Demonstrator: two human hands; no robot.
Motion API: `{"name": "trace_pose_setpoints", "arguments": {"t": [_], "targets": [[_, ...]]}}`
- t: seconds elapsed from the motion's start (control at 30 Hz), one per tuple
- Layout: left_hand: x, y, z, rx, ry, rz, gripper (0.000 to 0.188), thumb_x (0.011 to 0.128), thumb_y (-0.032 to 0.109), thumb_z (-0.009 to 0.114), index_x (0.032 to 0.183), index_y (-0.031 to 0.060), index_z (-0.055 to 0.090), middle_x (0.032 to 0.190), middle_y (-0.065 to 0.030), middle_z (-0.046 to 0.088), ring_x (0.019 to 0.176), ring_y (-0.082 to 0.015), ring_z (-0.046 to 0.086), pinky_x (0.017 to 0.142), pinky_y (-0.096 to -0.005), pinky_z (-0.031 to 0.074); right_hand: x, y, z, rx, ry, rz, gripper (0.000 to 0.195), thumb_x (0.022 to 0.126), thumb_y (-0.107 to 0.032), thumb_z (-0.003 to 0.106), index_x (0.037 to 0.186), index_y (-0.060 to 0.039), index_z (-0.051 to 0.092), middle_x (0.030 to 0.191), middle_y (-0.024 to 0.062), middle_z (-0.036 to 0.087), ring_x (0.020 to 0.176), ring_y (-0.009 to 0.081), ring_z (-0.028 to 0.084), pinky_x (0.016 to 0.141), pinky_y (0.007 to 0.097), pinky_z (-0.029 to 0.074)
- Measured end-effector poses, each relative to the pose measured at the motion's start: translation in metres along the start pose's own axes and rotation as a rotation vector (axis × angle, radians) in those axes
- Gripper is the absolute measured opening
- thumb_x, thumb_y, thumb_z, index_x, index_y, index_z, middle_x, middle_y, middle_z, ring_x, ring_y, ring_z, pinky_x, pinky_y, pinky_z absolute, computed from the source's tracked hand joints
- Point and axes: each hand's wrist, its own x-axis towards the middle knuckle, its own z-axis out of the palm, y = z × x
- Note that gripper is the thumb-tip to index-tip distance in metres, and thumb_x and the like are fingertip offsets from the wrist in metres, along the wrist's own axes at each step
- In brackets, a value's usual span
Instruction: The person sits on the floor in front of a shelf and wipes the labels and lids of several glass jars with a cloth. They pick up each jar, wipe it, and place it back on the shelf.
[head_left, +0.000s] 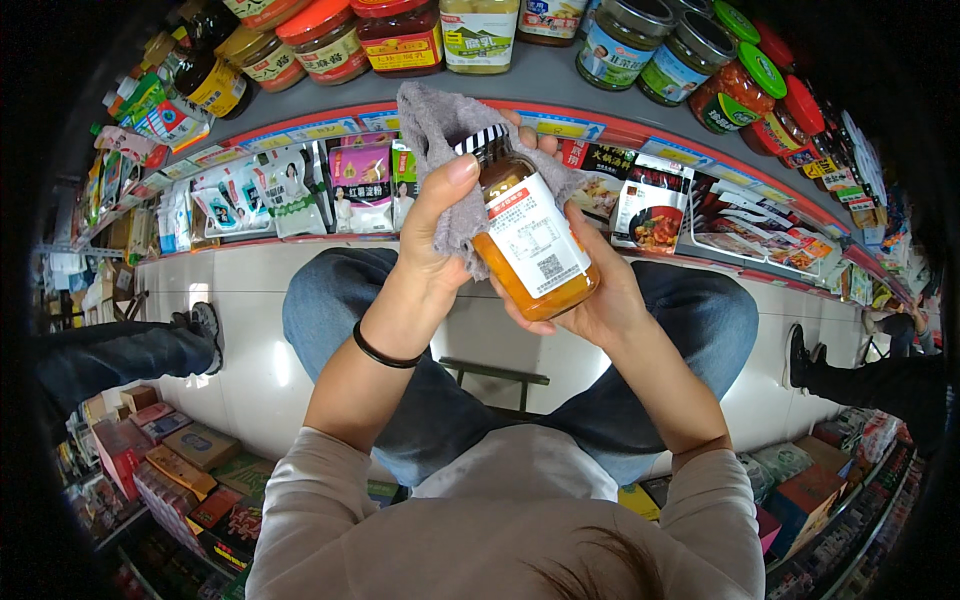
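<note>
A glass jar (536, 240) with orange-yellow contents, a white printed label and a black-and-white striped lid is tilted between both hands, over the lap. My left hand (435, 217) holds a grey terry cloth (457, 214) against the jar's lid and side, thumb near the lid. My right hand (604, 277) cups the lower right side of the jar. Part of the cloth shows behind the jar, where several fingertips lie on it near the lid. Fingers behind the jar and cloth are partly hidden.
A grey shelf (540, 79) with a red edge and price tags bears several jars and bottles. Below it, a lower shelf holds food packets (360, 187). Other people's legs (127, 356) show on both sides. Stacked boxes (202, 446) stand behind.
</note>
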Motion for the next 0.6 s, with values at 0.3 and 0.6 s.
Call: {"name": "trace_pose_setpoints", "arguments": {"t": [0.3, 0.6], "targets": [[-0.006, -0.002, 0.005, 0.329, 0.262, 0.023, 0.055, 0.086, 0.025, 0.072, 0.132, 0.0009, 0.053, 0.123, -0.018, 0.064, 0.115, -0.0295, 0.064, 0.104, -0.0448, 0.051, -0.001, -0.011, 0.037, -1.451, 0.372, -0.51, 0.066, 0.087, -0.045, 0.077, 0.121, 0.006, 0.051, 0.102, 0.0215, 0.069, 0.09, 0.0305, 0.072, 0.077, 0.0354, 0.056], [-0.008, 0.006, 0.003, 0.206, 0.148, -0.059, 0.065, 0.081, 0.03, 0.076, 0.133, -0.0009, 0.05, 0.12, -0.0163, 0.06, 0.124, -0.0316, 0.056, 0.106, -0.0448, 0.048, 0.006, 0.004, 0.03, -0.961, 0.295, -0.439, 0.063, 0.091, -0.043, 0.075, 0.121, 0.0084, 0.055, 0.105, 0.0193, 0.07, 0.085, 0.0204, 0.072, 0.073, 0.0332, 0.058]]}}
